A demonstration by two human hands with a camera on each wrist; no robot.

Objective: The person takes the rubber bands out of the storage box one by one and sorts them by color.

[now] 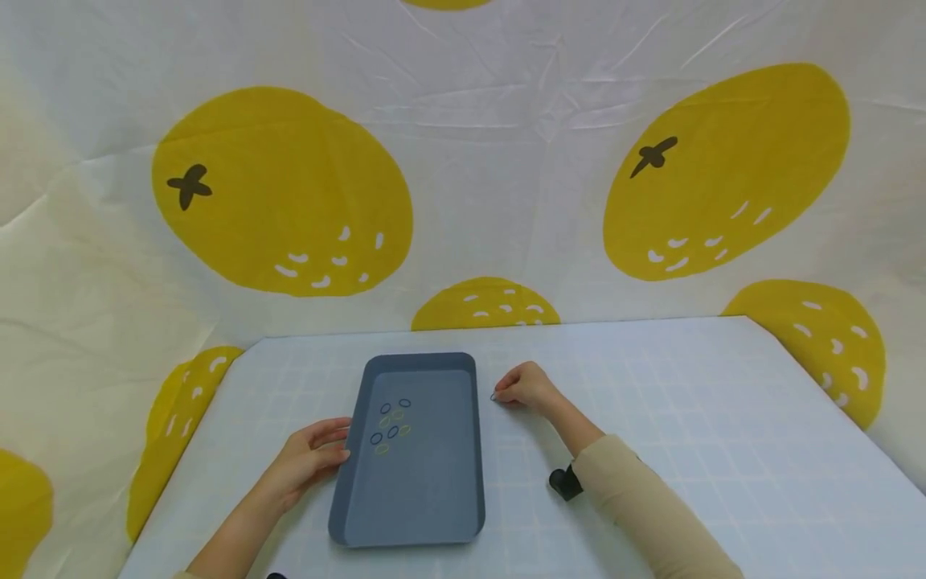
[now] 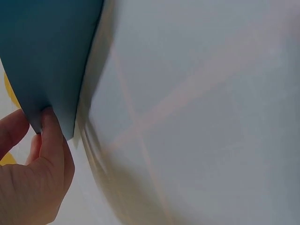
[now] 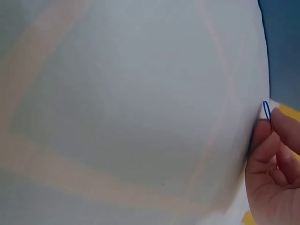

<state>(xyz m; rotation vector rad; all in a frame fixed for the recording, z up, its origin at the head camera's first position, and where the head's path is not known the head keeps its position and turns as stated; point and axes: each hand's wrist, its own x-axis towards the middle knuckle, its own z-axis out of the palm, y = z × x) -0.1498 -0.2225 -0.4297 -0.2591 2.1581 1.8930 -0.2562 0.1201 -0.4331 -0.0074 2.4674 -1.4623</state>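
Behind the pale gridded worktop point(image 1: 651, 418) hangs a white cloth printed with big yellow fruits point(image 1: 282, 193). Near the worktop's left edge lies a grey-blue tray point(image 1: 427, 515) holding several small blue and yellowish paper clips point(image 1: 393, 424), and the left hand point(image 1: 307, 458) grips the tray's left rim, thumb inside. Just beside the tray's far right corner, the right hand point(image 1: 528, 386) pinches a blue paper clip point(image 3: 266, 109) in its curled fingertips against the worktop.

Bright, even light; blurred, close wrist views.
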